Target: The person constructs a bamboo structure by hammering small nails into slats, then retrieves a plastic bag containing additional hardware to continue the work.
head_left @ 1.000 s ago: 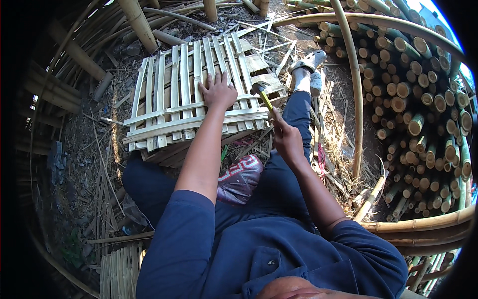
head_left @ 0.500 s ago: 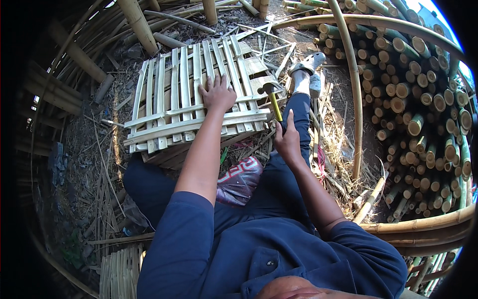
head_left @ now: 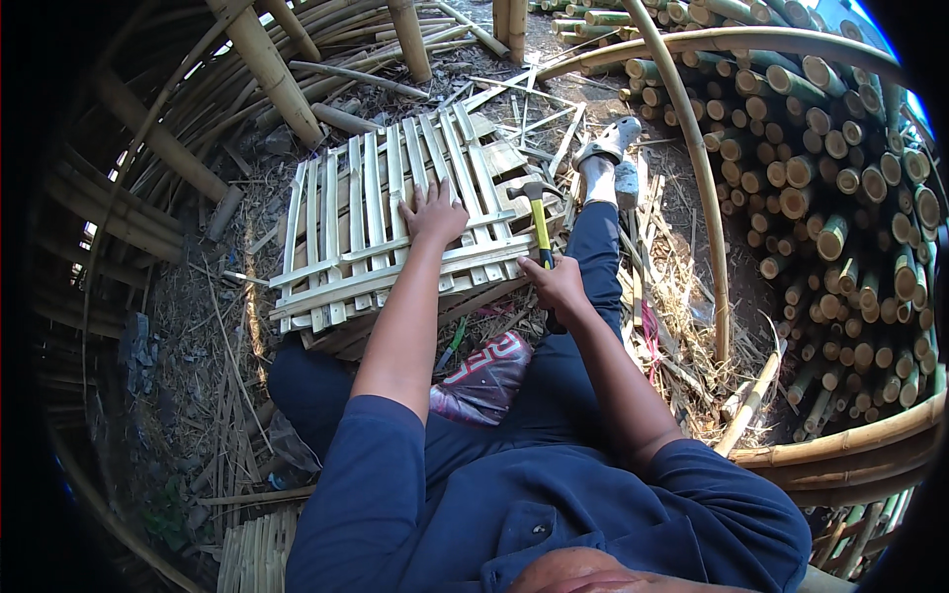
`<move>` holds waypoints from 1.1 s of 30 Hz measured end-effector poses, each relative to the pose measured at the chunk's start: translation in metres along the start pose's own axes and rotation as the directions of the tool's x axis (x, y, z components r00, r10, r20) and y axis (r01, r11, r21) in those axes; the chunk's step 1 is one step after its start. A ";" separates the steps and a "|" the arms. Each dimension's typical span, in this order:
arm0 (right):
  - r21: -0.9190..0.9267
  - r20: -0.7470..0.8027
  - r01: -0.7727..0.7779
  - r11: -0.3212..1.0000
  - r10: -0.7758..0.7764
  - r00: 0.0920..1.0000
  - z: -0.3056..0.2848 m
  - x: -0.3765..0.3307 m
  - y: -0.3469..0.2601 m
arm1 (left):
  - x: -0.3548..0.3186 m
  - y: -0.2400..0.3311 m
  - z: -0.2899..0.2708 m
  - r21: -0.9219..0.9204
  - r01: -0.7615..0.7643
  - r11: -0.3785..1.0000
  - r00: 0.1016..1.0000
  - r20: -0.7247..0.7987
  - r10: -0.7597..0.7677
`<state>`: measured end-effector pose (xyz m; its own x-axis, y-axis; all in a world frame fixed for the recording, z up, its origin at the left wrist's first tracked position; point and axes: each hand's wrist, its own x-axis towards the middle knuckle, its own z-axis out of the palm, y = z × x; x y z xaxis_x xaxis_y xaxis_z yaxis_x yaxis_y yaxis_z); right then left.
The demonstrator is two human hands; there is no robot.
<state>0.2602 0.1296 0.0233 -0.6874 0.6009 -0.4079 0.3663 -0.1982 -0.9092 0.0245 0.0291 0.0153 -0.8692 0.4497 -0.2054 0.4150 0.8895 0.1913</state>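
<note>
A slatted bamboo panel point(head_left: 341, 289) lies in front of me, its pale strips crossed by two strips near the close edge. Flat boards show beneath the slats. My left hand point(head_left: 435, 214) rests on the slats right of the middle, fingers spread and pointing away from me. In my right hand point(head_left: 560, 285) is a claw hammer point(head_left: 539, 217) with a yellow and black handle, gripped low. The hammer's dark head is at the panel's right edge; whether it touches the wood I cannot tell.
Between my legs sits a printed plastic bag point(head_left: 484, 381). Cut bamboo poles point(head_left: 835, 237) are stacked at the right behind a bent bamboo rail point(head_left: 697, 148). Bamboo posts point(head_left: 267, 69) stand at the far left. Split strips point(head_left: 259, 549) lie at the lower left, and scraps litter the ground.
My right hand has closed round the hammer's handle, its raised finger now folded in. The hammer has swung more upright, its head lower. My left hand stays on the slats; the whole view has shifted slightly.
</note>
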 end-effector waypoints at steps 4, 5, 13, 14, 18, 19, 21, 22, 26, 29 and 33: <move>-0.046 -0.034 0.023 0.999 -0.025 0.999 -0.003 0.003 0.011 | 0.000 0.003 0.001 -0.016 -0.051 0.999 0.998 0.025 0.051; -0.011 -0.027 -0.004 1.000 0.004 1.000 -0.003 0.000 0.011 | -0.002 0.002 0.002 -0.004 -0.050 0.999 0.999 0.020 0.050; -0.156 -0.155 0.210 0.965 -0.233 0.960 -0.006 -0.004 0.024 | -0.011 0.008 0.008 0.083 -0.050 0.995 0.998 -0.043 0.054; -0.209 -0.184 0.221 0.952 -0.261 0.948 -0.011 -0.004 0.027 | -0.011 0.010 0.008 0.084 -0.043 0.996 0.998 -0.042 0.047; -0.549 -0.152 0.460 0.698 -0.624 0.767 -0.033 -0.002 0.026 | -0.011 0.011 0.009 0.106 -0.048 0.993 0.997 -0.049 0.054; -0.562 -0.137 0.456 0.690 -0.621 0.771 -0.035 -0.004 0.025 | -0.011 0.011 0.009 0.110 -0.051 0.993 0.997 -0.044 0.056; -0.589 -0.104 0.456 0.667 -0.622 0.776 -0.037 -0.010 0.018 | -0.008 0.008 0.010 0.114 -0.052 0.992 0.997 -0.042 0.057; -0.615 -0.078 0.442 0.653 -0.608 0.790 -0.039 -0.012 0.016 | -0.008 0.007 0.011 0.107 -0.052 0.993 0.998 -0.036 0.056; -0.699 -0.035 0.401 0.592 -0.588 0.808 -0.044 -0.010 0.019 | -0.005 0.008 0.011 0.010 -0.075 0.997 0.997 -0.035 0.075; -0.735 -0.009 0.385 0.558 -0.576 0.817 -0.045 -0.010 0.020 | -0.003 0.006 0.013 0.027 -0.068 0.997 0.997 -0.032 0.068; -0.758 -0.005 0.358 0.545 -0.553 0.833 -0.044 -0.011 0.022 | -0.008 0.008 0.012 0.139 -0.051 0.989 0.997 -0.053 0.059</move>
<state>0.3033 0.1534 0.0117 -0.7724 0.6138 0.1633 0.4292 0.6938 -0.5782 0.0380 0.0339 0.0068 -0.8562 0.4965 -0.1427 0.4923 0.8679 0.0659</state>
